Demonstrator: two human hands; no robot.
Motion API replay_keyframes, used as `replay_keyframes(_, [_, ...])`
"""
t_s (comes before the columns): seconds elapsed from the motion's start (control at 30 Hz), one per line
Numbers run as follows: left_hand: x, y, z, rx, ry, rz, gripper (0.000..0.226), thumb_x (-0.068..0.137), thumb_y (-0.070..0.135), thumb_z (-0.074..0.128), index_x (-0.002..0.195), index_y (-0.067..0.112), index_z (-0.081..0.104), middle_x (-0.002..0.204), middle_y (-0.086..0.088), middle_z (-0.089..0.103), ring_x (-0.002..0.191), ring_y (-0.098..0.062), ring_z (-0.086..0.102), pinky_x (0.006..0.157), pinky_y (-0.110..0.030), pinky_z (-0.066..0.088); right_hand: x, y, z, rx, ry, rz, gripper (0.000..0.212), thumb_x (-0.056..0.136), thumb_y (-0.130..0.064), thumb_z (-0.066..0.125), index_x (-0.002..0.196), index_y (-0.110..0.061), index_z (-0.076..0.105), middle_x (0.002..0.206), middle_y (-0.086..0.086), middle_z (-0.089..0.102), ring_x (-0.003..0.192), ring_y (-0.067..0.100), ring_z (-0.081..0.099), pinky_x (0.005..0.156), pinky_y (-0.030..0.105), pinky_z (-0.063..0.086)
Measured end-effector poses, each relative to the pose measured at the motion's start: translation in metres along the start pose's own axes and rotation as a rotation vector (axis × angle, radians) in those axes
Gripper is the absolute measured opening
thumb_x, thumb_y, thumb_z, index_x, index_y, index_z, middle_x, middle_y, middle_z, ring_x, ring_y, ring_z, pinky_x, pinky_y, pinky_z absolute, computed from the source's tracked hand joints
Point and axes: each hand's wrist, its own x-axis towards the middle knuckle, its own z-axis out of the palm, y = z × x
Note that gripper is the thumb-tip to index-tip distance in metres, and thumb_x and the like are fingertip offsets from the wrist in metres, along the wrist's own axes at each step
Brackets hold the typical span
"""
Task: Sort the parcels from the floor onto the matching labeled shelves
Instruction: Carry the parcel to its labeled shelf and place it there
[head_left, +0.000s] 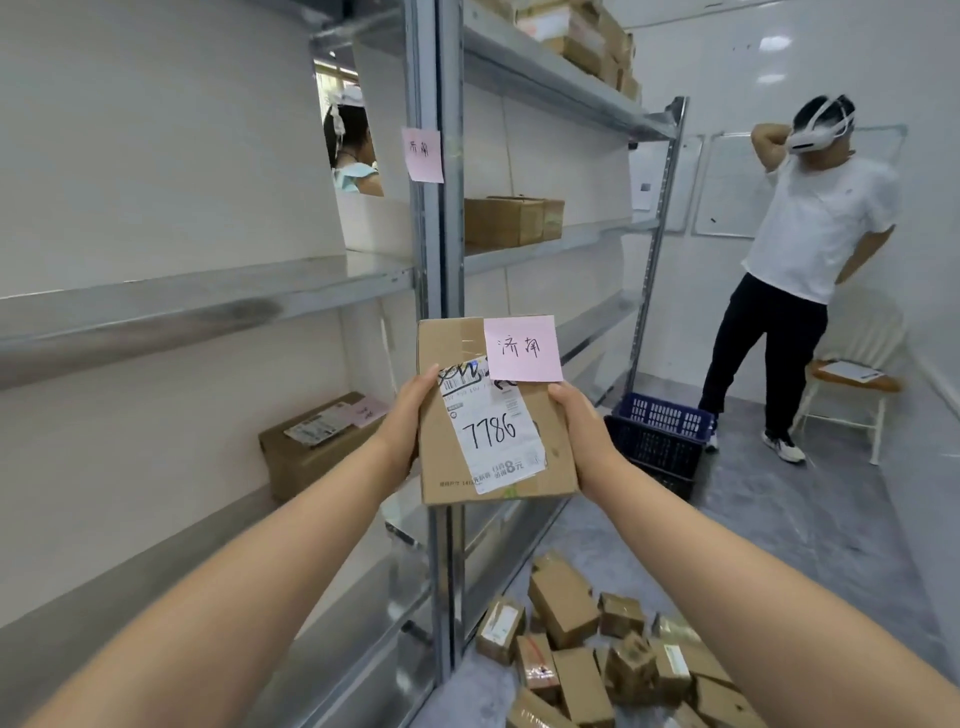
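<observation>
Centre: parcel (493, 415), before shelf post (441, 234). Parcel pile (597, 649) on floor (805, 545) at 5 o'clock. Crates (660, 441) on floor at 4 o'clock. Box (306, 447) on low shelf (156, 545) at 8 o'clock.

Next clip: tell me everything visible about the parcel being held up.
The parcel is a brown cardboard box with clear tape, held in the air, broad face toward the camera. A skewed white shipping label bears handwritten 7786; a pink sticky note with handwritten characters overhangs its upper right corner. The left hand and right hand grip its side edges.
</observation>
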Motion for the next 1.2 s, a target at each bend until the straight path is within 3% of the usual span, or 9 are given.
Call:
replay_keyframes(0.13, [0.016, 0.012, 0.001, 0.006, 0.062, 0.002, 0.063, 0.083, 0.057, 0.048, 0.127, 0.013, 0.057, 0.12, -0.017, 0.066, 0.102, -0.034, 0.064, 0.095, -0.048, 0.049, 0.028, 0.001, 0.003, 0.045, -0.03, 0.04, 0.022, 0.095, -0.027, 0.042, 0.1, -0.019, 0.062, 0.094, 0.011, 0.069, 0.085, 0.03, 0.064, 0.077, 0.039, 0.052])
replay_keyframes(0.23, [0.024, 0.02, -0.002, 0.019, 0.123, 0.018, 0.056, 0.088, 0.054, 0.045, 0.123, 0.014, 0.059, 0.119, -0.018, 0.066, 0.099, -0.034, 0.064, 0.094, -0.048, 0.048, 0.048, 0.0, 0.009, 0.048, -0.081, 0.051, 0.021, 0.095, -0.027, 0.043, 0.099, -0.019, 0.061, 0.088, 0.008, 0.07, 0.075, 0.024, 0.065, 0.067, 0.033, 0.053])
replay_keyframes(0.37, [0.039, 0.028, -0.001, 0.004, 0.239, 0.053, 0.055, 0.092, 0.052, 0.042, 0.125, 0.011, 0.056, 0.12, -0.02, 0.065, 0.091, -0.031, 0.065, 0.085, -0.042, 0.052, 0.082, -0.008, 0.015, 0.039, -0.206, 0.061, 0.032, 0.089, -0.034, 0.047, 0.111, -0.015, 0.06, 0.103, 0.016, 0.07, 0.088, 0.032, 0.067, 0.073, 0.039, 0.055])
replay_keyframes(0.53, [0.046, 0.04, 0.002, -0.002, 0.375, 0.079, 0.061, 0.091, 0.054, 0.043, 0.132, 0.01, 0.05, 0.112, -0.014, 0.068, 0.086, -0.027, 0.066, 0.072, -0.035, 0.056, 0.113, -0.018, 0.022, 0.05, -0.332, 0.042, 0.022, 0.094, -0.03, 0.043, 0.1, -0.019, 0.061, 0.099, 0.013, 0.068, 0.091, 0.033, 0.064, 0.078, 0.042, 0.053])
replay_keyframes(0.73, [0.051, 0.06, 0.009, 0.026, 0.483, 0.167, 0.045, 0.094, 0.048, 0.041, 0.114, 0.014, 0.061, 0.093, -0.006, 0.071, 0.078, -0.022, 0.066, 0.07, -0.031, 0.054, 0.14, -0.035, 0.038, 0.08, -0.473, 0.043, 0.043, 0.074, -0.042, 0.051, 0.108, -0.018, 0.06, 0.101, 0.014, 0.069, 0.086, 0.03, 0.066, 0.072, 0.038, 0.055])
replay_keyframes(0.87, [0.045, 0.071, 0.005, 0.032, 0.529, 0.215, 0.058, 0.087, 0.051, 0.046, 0.124, 0.008, 0.06, 0.113, -0.015, 0.068, 0.095, -0.03, 0.064, 0.081, -0.037, 0.053, 0.149, -0.04, 0.052, 0.119, -0.542, 0.053, 0.035, 0.076, -0.038, 0.051, 0.102, -0.017, 0.062, 0.107, 0.02, 0.067, 0.093, 0.034, 0.064, 0.083, 0.045, 0.052])
replay_keyframes(1.03, [0.042, 0.086, -0.01, 0.065, 0.514, 0.235, 0.04, 0.098, 0.042, 0.034, 0.095, 0.02, 0.068, 0.078, 0.002, 0.076, 0.071, -0.015, 0.071, 0.06, -0.023, 0.057, 0.154, -0.046, 0.074, 0.192, -0.599, 0.028, 0.02, 0.094, -0.024, 0.044, 0.091, -0.018, 0.063, 0.076, 0.003, 0.074, 0.069, 0.022, 0.068, 0.069, 0.034, 0.052])
replay_keyframes(1.2, [0.034, 0.102, -0.024, 0.061, 0.555, 0.266, 0.041, 0.097, 0.045, 0.035, 0.091, 0.024, 0.069, 0.078, 0.005, 0.077, 0.071, -0.013, 0.072, 0.075, -0.031, 0.053, 0.154, -0.059, 0.099, 0.198, -0.666, -0.029, 0.018, 0.09, -0.027, 0.048, 0.092, -0.019, 0.063, 0.085, 0.007, 0.071, 0.076, 0.025, 0.065, 0.075, 0.037, 0.052])
